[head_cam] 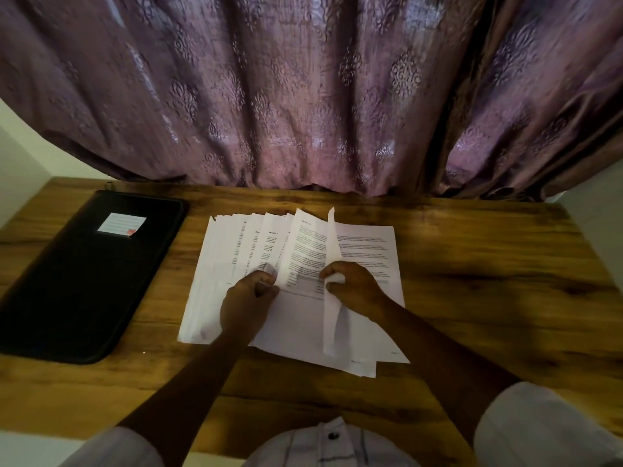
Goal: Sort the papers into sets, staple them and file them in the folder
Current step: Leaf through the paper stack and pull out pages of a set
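A stack of white printed papers (365,251) lies fanned out in the middle of the wooden desk (488,291). My left hand (247,303) pinches the lower edges of several fanned sheets on the left side of the stack. My right hand (354,288) grips one sheet (332,237) that stands up on edge, lifted off the pile. A black zip folder (81,281) with a white label card (122,224) lies flat at the left, apart from the papers. No stapler is in view.
A purple patterned curtain (303,96) hangs along the desk's back edge. White wall (20,163) borders the desk at the left. Bare wood shows to the right of the papers and along the front edge.
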